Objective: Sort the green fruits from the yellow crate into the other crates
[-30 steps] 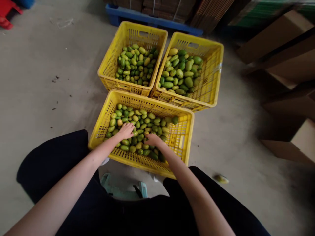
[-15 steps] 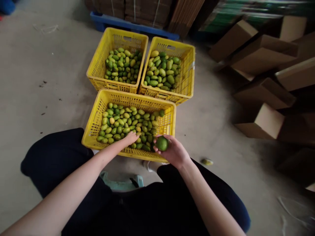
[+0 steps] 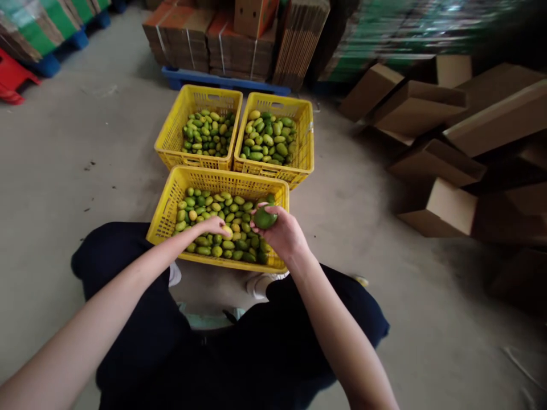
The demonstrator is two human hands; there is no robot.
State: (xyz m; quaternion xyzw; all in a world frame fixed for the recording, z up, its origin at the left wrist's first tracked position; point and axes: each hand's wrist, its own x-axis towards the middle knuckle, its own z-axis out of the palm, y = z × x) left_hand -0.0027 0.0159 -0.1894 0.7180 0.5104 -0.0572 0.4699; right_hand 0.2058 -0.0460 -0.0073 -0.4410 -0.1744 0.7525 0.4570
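Green fruit (image 3: 265, 217): sits in the curled fingers of the right hand (image 3: 284, 230), above the right part of the front crate (image 3: 233, 263). Looks nearly round; shows no clear long axis or pointing end. Lies to the right of the left hand (image 3: 211, 226); right hand nearer, being in contact. Left fingers: narrow, directed rightward, at a yellow fruit (image 3: 227, 232) by the tips; impossible to say whether gripped or merely touched, or which way the long axis runs. Beyond: rear-left crate (image 3: 174, 130) and rear-right crate (image 3: 305, 140), side by side, both part-filled. Farthest: bundled cardboard (image 3: 179, 51) on a blue pallet (image 3: 175, 80).
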